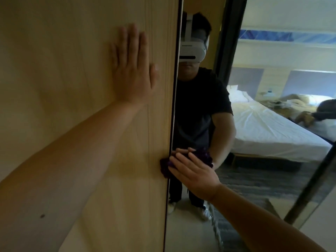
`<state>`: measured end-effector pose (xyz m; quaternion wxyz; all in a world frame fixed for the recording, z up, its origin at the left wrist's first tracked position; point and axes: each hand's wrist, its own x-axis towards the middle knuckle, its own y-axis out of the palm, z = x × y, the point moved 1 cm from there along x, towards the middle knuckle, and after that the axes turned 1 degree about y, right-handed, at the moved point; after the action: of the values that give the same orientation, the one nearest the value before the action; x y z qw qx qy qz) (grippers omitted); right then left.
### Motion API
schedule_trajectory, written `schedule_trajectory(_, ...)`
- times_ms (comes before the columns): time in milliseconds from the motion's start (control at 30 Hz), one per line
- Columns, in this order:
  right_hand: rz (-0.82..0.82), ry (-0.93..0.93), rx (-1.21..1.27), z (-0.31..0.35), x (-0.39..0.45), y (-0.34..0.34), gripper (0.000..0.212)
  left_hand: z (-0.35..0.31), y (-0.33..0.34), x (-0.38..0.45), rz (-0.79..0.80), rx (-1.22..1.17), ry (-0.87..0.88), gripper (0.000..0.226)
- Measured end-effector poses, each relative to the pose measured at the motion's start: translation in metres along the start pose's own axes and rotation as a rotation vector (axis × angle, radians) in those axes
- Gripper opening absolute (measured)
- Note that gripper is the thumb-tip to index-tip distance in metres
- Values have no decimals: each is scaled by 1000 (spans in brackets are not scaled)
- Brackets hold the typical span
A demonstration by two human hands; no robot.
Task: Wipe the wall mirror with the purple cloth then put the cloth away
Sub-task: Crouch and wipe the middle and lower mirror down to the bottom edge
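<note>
At the left edge of the wall mirror, roughly at waist height of our reflection, we press the purple cloth against the glass with our right hand. Its fingers lie flat and close together over the bunched cloth, pressing rather than pinching it. The cloth straddles the mirror's dark edge strip, with a fold spilling onto the wood panel beside it. Our left hand rests flat on that panel, higher up, fingers extended and slightly apart, holding nothing.

We judge the wiping to be under way, with much of the glass to the right and above not yet covered from this position.

Risks noted:
- The cloth is held by palm pressure alone. If pressure eases during a stroke, it could slide out and drop to the floor.
- The fold overlapping the edge strip could snag on the frame as the hand travels, dragging the cloth from under the fingers.
- Bare fingertips reach past the cloth's upper margin and may touch the glass, leaving fresh smears.
- A bunched cloth gives a narrow contact patch, so streaks or missed bands are likely unless strokes overlap.
</note>
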<state>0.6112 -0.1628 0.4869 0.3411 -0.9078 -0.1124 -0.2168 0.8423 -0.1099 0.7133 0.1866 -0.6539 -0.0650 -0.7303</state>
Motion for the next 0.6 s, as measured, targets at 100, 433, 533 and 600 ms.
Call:
schedule_trajectory(100,90,-41,-13,11,-6,6,52,0,0,0,16,0,-6,63)
schedule_trajectory(433,120,65,120,-28,-12,-54,74,-7,-19,0,199,-80,-72,67)
schedule_trajectory(533,73,135,111,-54,-35,-73,76,-15,-27,-2,236,-138,-119,68)
schedule_trajectory(600,38,175,114,-70,-53,-84,74,-24,-33,-12,268,-182,-138,68)
